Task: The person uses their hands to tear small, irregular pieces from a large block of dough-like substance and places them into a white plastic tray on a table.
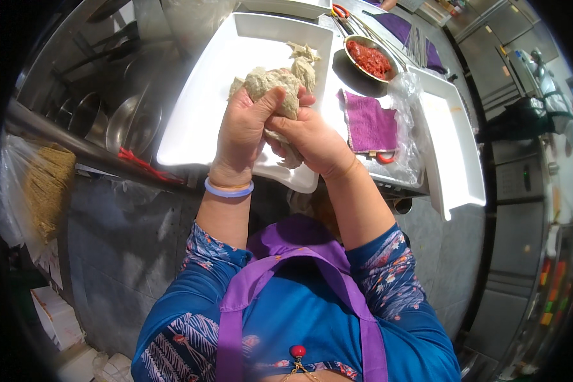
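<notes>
Both hands squeeze a wet, pale grey-beige clump of honeycomb-textured food, perhaps tripe [272, 86], above a white plastic tray [198, 119]. My left hand [246, 119], with a lilac bangle at its wrist, wraps the clump from the left, thumb on top. From the right, my right hand [308, 136] closes on it, and a strip of the same stuff hangs out below its fingers. Another piece of the pale food [304, 71] lies in the tray just behind the hands. The hands hide the underside of the clump.
Right of the tray are a metal bowl of red minced or chopped meat [370, 59], a purple cloth [370, 122], a crumpled plastic bag [409, 124] and a second white tray [451, 143]. Metal skewers [416, 45] lie farther back. Steel bowls [131, 124] stand at left.
</notes>
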